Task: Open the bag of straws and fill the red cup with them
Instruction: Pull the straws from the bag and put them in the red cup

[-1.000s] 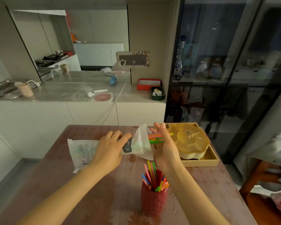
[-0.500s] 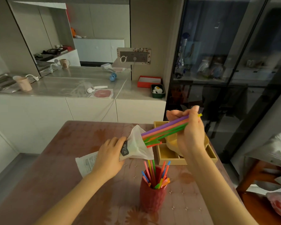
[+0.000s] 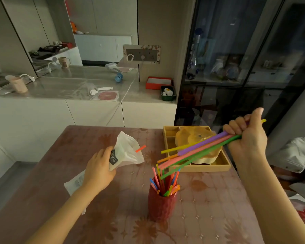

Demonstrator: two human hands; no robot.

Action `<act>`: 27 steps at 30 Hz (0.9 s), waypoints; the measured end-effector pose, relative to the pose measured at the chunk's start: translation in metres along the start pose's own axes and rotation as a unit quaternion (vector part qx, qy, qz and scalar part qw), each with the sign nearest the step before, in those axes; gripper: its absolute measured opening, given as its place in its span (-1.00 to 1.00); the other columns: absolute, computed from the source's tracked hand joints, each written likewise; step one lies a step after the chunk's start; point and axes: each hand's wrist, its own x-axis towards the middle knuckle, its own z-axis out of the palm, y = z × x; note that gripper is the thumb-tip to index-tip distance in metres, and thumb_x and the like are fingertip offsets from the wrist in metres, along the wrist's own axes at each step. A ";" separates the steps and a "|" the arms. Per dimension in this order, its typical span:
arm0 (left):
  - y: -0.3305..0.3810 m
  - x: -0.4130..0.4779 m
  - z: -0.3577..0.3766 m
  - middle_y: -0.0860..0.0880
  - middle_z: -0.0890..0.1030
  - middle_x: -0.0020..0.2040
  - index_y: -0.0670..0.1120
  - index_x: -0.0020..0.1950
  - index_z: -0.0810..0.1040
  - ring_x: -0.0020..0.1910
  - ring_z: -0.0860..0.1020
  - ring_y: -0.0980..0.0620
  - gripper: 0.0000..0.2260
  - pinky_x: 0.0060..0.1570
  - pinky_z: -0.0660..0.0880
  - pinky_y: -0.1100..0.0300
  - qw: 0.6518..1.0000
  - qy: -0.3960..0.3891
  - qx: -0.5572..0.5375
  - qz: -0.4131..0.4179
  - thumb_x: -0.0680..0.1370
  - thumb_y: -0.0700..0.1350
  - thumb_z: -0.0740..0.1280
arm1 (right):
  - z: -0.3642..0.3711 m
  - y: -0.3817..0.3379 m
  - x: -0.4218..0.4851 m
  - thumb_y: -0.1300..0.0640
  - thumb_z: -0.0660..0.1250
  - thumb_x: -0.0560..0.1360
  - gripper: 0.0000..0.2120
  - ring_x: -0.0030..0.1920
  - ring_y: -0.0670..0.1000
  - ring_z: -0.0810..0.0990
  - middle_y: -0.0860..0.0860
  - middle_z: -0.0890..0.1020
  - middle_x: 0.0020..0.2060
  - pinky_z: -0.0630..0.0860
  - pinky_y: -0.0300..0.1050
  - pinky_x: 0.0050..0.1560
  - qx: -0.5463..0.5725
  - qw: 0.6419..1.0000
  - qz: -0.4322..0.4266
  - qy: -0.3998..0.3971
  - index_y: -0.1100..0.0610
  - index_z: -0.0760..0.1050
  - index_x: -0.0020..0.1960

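Nearest, between the two hands and a little closer to the person than either, the red cup (image 3: 161,205) stands upright on the counter (image 3: 209,199), already bristling with coloured straws (image 3: 163,184). Out to its left, the left hand (image 3: 97,169) grips the bag (image 3: 127,152) round its middle, fingers curled, mouth gaping toward the right; one orange straw (image 3: 140,148) pokes from the opening. Further off and raised, the right hand (image 3: 248,136) is closed in a fist round the upper end of a bundle (image 3: 201,148) of long straws, whose lower tips slant down to just above the cup's mouth. Under the bundle, beyond the cup, sits a wooden tray (image 3: 209,168). The step in hand looks like loading this bundle. The next move calls for tipping it nearer upright, gathering the splayed tips over the mouth, and releasing only once they are inside.
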 end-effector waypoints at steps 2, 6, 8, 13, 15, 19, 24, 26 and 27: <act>-0.003 0.000 0.000 -0.18 0.60 -0.05 -0.19 0.16 0.43 -0.12 0.57 -0.21 -0.43 -0.19 0.54 -0.07 1.000 0.003 -0.006 -0.006 0.23 -0.21 0.57 | -0.004 0.008 -0.003 -0.16 0.24 0.52 -0.59 -0.54 -0.11 0.22 -0.09 0.29 -0.55 0.26 -0.25 -0.51 -0.049 0.999 0.000 -0.020 0.04 0.37 -0.41; -0.003 -0.001 0.001 -0.18 0.60 -0.07 -0.19 0.15 0.43 -0.14 0.57 -0.21 -0.43 -0.23 0.53 -0.05 1.000 0.006 0.001 -0.001 0.21 -0.21 0.58 | 0.000 0.021 -0.011 -0.16 0.23 0.53 -0.55 -0.55 -0.11 0.24 -0.08 0.29 -0.56 0.27 -0.24 -0.53 -0.131 0.989 -0.020 -0.067 0.02 0.35 -0.46; -0.001 -0.002 0.002 -0.18 0.61 -0.08 -0.19 0.14 0.44 -0.16 0.57 -0.21 -0.43 -0.23 0.52 -0.03 1.000 0.007 0.002 0.003 0.21 -0.20 0.58 | 0.006 0.029 -0.017 -0.14 0.20 0.55 -0.55 -0.56 -0.10 0.27 -0.09 0.31 -0.58 0.30 -0.24 -0.54 -0.172 0.978 -0.030 -0.114 0.04 0.33 -0.46; 0.000 -0.001 0.003 -0.19 0.60 -0.07 -0.20 0.16 0.44 -0.15 0.56 -0.22 -0.45 -0.21 0.54 -0.06 1.000 0.010 0.000 -0.002 0.24 -0.21 0.56 | 0.015 0.043 -0.043 -0.11 0.19 0.56 -0.59 -0.55 -0.07 0.31 -0.08 0.37 -0.57 0.36 -0.24 -0.50 -0.253 0.933 -0.064 -0.248 0.05 0.34 -0.40; 0.000 0.000 0.004 -0.19 0.60 -0.06 -0.19 0.17 0.44 -0.14 0.55 -0.23 -0.45 -0.20 0.53 -0.08 1.000 0.011 -0.003 -0.010 0.24 -0.21 0.56 | 0.013 0.045 -0.052 -0.01 0.13 0.60 -0.60 -0.55 -0.05 0.33 -0.06 0.38 -0.56 0.38 -0.23 -0.47 -0.288 0.912 -0.087 -0.280 0.06 0.34 -0.39; 0.000 0.001 0.006 -0.18 0.59 -0.04 -0.18 0.18 0.44 -0.12 0.55 -0.23 -0.44 -0.16 0.52 -0.09 1.000 0.008 0.002 -0.013 0.24 -0.19 0.56 | 0.008 0.042 -0.064 -0.05 0.13 0.59 -0.61 -0.56 -0.09 0.39 -0.08 0.42 -0.57 0.42 -0.25 -0.46 -0.322 0.898 -0.116 -0.277 0.02 0.39 -0.38; -0.002 0.002 0.008 -0.17 0.59 -0.02 -0.18 0.19 0.43 -0.10 0.56 -0.21 -0.44 -0.13 0.54 -0.09 1.000 -0.003 0.010 -0.008 0.25 -0.17 0.56 | 0.011 0.040 -0.062 -0.12 0.14 0.57 -0.62 -0.57 -0.04 0.38 -0.06 0.44 -0.57 0.42 -0.19 -0.49 -0.341 0.892 -0.102 -0.280 0.05 0.41 -0.34; -0.001 0.004 0.008 -0.17 0.59 -0.02 -0.18 0.19 0.43 -0.10 0.56 -0.21 -0.44 -0.13 0.53 -0.09 1.000 -0.003 0.012 -0.004 0.25 -0.18 0.56 | 0.014 0.050 -0.056 -0.12 0.13 0.57 -0.59 -0.56 -0.01 0.38 -0.01 0.44 -0.55 0.42 -0.15 -0.48 -0.355 0.889 -0.071 -0.280 0.11 0.41 -0.33; 0.000 0.005 0.008 -0.18 0.60 -0.03 -0.18 0.18 0.44 -0.10 0.56 -0.22 -0.44 -0.15 0.53 -0.08 1.000 -0.003 0.012 -0.001 0.25 -0.18 0.56 | 0.016 0.057 -0.054 -0.14 0.14 0.55 -0.58 -0.55 -0.01 0.39 0.01 0.45 -0.54 0.42 -0.13 -0.47 -0.356 0.889 -0.054 -0.281 0.15 0.41 -0.31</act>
